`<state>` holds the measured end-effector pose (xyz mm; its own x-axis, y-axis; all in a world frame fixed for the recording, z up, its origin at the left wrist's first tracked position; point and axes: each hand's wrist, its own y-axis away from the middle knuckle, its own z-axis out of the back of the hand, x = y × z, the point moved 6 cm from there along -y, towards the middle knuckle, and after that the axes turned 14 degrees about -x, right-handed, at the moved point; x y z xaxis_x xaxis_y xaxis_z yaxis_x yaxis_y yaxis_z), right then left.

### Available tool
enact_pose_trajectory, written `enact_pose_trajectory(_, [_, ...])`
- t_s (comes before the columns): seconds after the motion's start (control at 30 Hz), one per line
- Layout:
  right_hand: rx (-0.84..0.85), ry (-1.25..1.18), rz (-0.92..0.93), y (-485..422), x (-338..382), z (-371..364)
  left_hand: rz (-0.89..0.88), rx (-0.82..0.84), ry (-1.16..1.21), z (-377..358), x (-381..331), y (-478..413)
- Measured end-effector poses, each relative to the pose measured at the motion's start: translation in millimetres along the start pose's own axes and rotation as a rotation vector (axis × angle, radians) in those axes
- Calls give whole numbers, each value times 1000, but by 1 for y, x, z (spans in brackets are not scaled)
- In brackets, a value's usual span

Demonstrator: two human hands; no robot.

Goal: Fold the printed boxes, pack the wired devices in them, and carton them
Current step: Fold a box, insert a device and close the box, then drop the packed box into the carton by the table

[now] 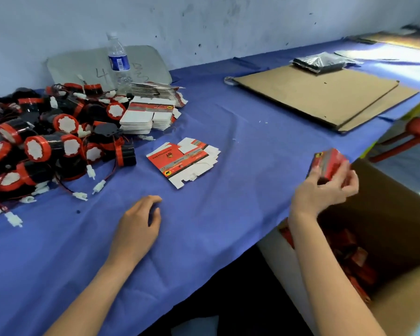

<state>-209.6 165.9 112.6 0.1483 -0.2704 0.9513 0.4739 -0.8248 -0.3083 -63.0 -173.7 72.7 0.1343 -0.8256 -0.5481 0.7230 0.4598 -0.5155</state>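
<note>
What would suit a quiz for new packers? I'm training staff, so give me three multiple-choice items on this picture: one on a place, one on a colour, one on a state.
1. Where is the water bottle?
A. Upright near the wall, behind the device pile
B. On the floor
C. On a shelf

2. What colour is the tablecloth?
A. Green
B. Blue
C. White

3. What is the right hand doing?
A. Lying flat and empty
B. Gripping a folded red box
C. Pinching a wire connector

Answers:
1 A, since the bottle stands at the back of the table, just beyond the devices.
2 B, since the cloth is plainly blue all over.
3 B, since the fingers and thumb curl round the red box.
</note>
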Motion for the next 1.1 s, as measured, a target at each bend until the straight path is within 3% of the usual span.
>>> enact_pose_trajectory(0.07, [-66,185,-127,-23,-25,11,-11,16,-2,-4,-1,0])
enact_pose_trajectory(0.17, [-12,286,-236,-23,-43,13,-41,36,4,-8,-4,-1])
enact_pose_trajectory(0.37, [184,76,57,40,4,-28,-34,46,1,-10,-7,0])
enact_pose_trajectory(0.47, [556,68,254,105,40,-74,-31,29,-4,-7,-7,-1])
enact_pose_trajectory(0.57, [1119,293,443,184,53,-117,-23,11,22,-4,-9,-3])
enact_pose_trajectory(0.63, [1325,456,506,222,48,-130,20,-24,50,0,-8,-4])
enact_pose_trajectory(0.7, [1325,548,596,237,46,-136,96,-102,108,7,-4,-5])
enact_pose_trajectory(0.8, [1178,557,741,241,54,-140,274,-230,235,20,9,-7])
enact_pose_trajectory(0.97, [1151,572,907,242,79,-136,447,-242,425,23,18,-10])
enact_pose_trajectory(1.1, [851,412,1040,218,117,-117,552,-289,676,26,24,-7])
